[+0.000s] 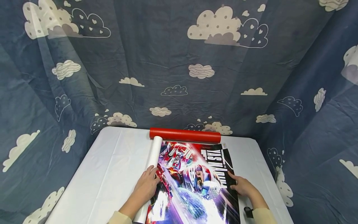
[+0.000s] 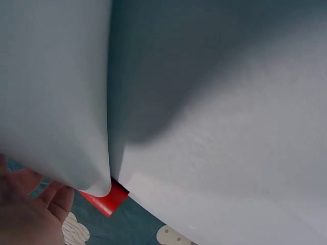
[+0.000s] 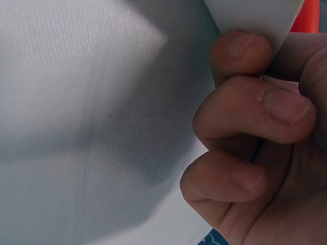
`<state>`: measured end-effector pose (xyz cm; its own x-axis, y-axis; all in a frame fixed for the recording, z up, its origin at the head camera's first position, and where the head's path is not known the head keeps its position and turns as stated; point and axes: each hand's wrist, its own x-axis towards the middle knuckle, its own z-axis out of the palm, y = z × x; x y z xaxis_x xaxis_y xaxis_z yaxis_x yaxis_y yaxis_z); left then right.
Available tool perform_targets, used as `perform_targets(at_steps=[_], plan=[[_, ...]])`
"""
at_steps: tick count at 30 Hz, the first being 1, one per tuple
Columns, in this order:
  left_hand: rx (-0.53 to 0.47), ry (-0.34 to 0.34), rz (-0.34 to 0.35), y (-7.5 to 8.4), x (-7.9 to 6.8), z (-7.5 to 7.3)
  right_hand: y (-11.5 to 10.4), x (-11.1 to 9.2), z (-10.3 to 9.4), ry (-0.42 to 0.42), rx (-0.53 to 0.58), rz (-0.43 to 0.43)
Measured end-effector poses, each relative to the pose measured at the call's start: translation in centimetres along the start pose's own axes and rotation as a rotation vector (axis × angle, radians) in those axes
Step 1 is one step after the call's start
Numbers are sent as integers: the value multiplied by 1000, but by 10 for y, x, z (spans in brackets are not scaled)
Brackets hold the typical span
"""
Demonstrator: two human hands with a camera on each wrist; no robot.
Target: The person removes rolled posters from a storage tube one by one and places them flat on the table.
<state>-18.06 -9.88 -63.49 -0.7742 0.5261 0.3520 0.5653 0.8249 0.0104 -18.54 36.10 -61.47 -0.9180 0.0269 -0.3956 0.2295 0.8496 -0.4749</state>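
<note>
A glossy racing poster [image 1: 193, 177] with a helmet and cars lies partly unrolled on the table. Its left side is still a white roll [image 1: 155, 152]. Over that roll my left hand [image 1: 146, 183] holds the paper, fingers bent round it; the left wrist view shows the roll's white back [image 2: 56, 92] beside the fingers [image 2: 61, 201]. At the poster's dark right edge my right hand [image 1: 243, 186] pinches the paper, thumb on top. In the right wrist view a white corner of the poster [image 3: 255, 20] shows at its curled fingers [image 3: 288, 109].
A red tube [image 1: 184, 135] lies across the back of the table, behind the poster. The white-covered table [image 1: 112, 174] extends on both sides. Dark blue cloud-patterned curtains [image 1: 167, 62] hang behind and at both sides. A small black object [image 1: 248, 212] sits by the right wrist.
</note>
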Motion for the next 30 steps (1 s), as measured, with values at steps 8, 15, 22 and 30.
perform_targets(at_steps=[8,15,22,30], plan=[[45,-53,-41,-7,-4,-3,3,2,-4,-11,-31,24],[14,-6,12,-13,-6,-6,5,1,-10,-11,-43,17],[44,-91,54,-17,-11,-12,12,1,-13,-10,-46,0],[54,-50,-1,-30,-15,-14,20,2,-15,-7,-49,-16]])
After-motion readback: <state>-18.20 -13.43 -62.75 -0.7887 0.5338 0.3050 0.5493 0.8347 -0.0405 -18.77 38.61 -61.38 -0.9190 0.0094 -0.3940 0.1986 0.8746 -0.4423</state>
